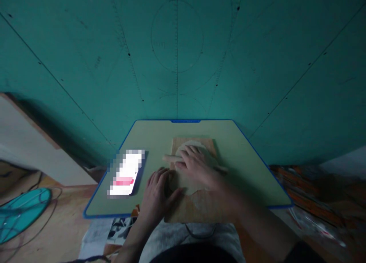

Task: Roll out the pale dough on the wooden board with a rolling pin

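A thin, roundish sheet of dough (188, 184) lies on a wooden board (197, 209). Across it, at a slight slant, rests a slim wooden rolling pin (169, 158). My right hand (194, 162) is flat on the middle of the pin, its fingers stretched forward over the dough; the forearm is blurred. My left hand (157, 186) rests at the board's left edge, fingers bent and thumb apart, the thumb reaching onto the dough's near left edge. Part of the dough and the pin's middle are hidden beneath my right hand.
The board lies on a pale green folding table (246, 179) with a blue rim. On its left side sits a phone (127, 173) with a lit, pixelated screen. A green wall (177, 64) with pencil marks stands behind. A white panel (37, 144) leans at left; cables cross a turquoise object (25, 213).
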A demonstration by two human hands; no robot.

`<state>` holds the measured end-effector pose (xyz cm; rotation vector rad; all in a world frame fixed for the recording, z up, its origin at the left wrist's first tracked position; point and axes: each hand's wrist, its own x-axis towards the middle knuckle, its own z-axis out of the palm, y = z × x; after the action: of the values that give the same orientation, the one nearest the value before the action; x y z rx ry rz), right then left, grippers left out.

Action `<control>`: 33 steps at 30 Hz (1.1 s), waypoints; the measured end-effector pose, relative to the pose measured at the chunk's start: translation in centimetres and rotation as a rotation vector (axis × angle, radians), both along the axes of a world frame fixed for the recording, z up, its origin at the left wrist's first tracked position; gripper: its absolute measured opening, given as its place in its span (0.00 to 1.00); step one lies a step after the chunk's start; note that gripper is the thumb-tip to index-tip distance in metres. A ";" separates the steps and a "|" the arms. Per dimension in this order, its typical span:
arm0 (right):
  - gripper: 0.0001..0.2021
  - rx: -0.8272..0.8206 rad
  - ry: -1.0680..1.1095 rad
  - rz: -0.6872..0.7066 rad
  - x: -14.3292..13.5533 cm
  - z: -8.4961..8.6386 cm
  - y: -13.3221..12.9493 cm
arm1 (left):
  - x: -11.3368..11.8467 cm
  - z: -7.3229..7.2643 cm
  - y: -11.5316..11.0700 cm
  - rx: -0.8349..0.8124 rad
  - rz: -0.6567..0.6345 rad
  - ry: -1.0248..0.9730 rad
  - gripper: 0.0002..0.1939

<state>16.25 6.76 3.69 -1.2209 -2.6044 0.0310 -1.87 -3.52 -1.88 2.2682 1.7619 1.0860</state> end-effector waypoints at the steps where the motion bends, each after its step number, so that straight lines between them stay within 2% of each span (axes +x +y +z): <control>1: 0.19 -0.022 0.019 -0.010 -0.1 0.0 -1.1 | 0.0 0.1 0.0 -0.001 -0.005 0.004 0.24; 4: 0.17 -0.077 0.032 0.007 0.3 0.1 -3.3 | -0.2 0.2 0.1 -0.010 -0.020 0.007 0.22; 11: 0.16 -0.063 0.034 -0.015 2.9 0.7 -5.1 | -0.4 -0.6 0.4 0.011 -0.029 0.009 0.19; 16: 0.19 -0.037 0.035 -0.006 2.9 0.1 -6.3 | -0.4 -0.6 0.3 -0.004 -0.030 -0.020 0.15; 19: 0.19 -0.011 0.012 -0.011 2.8 -0.2 -4.5 | -0.4 -0.5 0.3 -0.017 -0.021 -0.018 0.17; 24: 0.23 -0.072 -0.027 -0.069 3.5 0.2 2.7 | -0.5 -0.5 0.4 -0.009 -0.011 -0.001 0.17; 27: 0.20 -0.134 -0.024 -0.125 3.9 0.5 6.0 | -0.5 -0.5 0.3 -0.002 -0.016 0.002 0.19; 30: 0.19 -0.140 -0.017 -0.089 3.7 0.3 5.5 | -0.4 -0.6 0.0 -0.012 0.011 -0.047 0.20; 33: 0.23 -0.111 0.002 -0.010 2.8 -0.4 0.9 | -0.4 -0.7 -0.3 -0.037 0.084 -0.148 0.20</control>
<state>19.03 7.70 3.29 -1.2690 -2.6259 0.1772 -2.22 -3.83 -2.62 2.0517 1.8163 1.1922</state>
